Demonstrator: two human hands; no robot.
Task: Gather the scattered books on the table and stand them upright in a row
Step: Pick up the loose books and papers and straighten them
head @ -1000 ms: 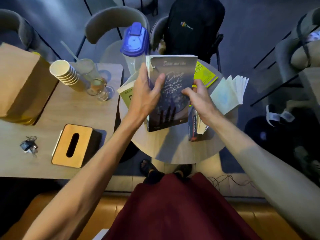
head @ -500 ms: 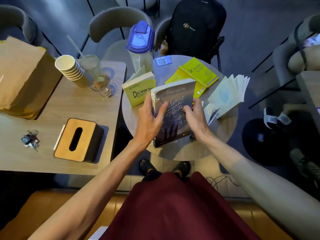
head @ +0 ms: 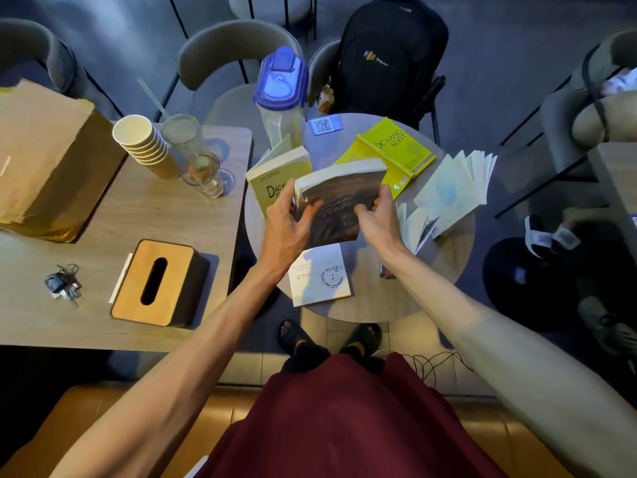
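Observation:
Both hands hold a dark-covered book (head: pixel 339 198) tilted over the middle of the round table (head: pixel 444 270). My left hand (head: pixel 287 225) grips its left edge and my right hand (head: pixel 377 220) its right edge. An olive-yellow book (head: pixel 275 177) stands upright just behind my left hand. A bright yellow book (head: pixel 389 150) lies flat at the back. A pale book with fanned pages (head: pixel 455 188) rests at the right. A white book (head: pixel 320 276) lies flat near the table's front edge, partly under my left wrist.
A jug with a blue lid (head: pixel 281 94) and a QR card (head: pixel 325 125) sit at the round table's back. The left table (head: pixel 103 326) carries a tissue box (head: pixel 157 282), keys (head: pixel 63 282), stacked paper cups (head: pixel 144 146), a glass (head: pixel 196 160) and a cardboard box (head: pixel 44 157). A chair holds a black backpack (head: pixel 389 53).
The dark book has come down from an upright, raised position and now tilts lower over the table. The white book near the front edge has come into view.

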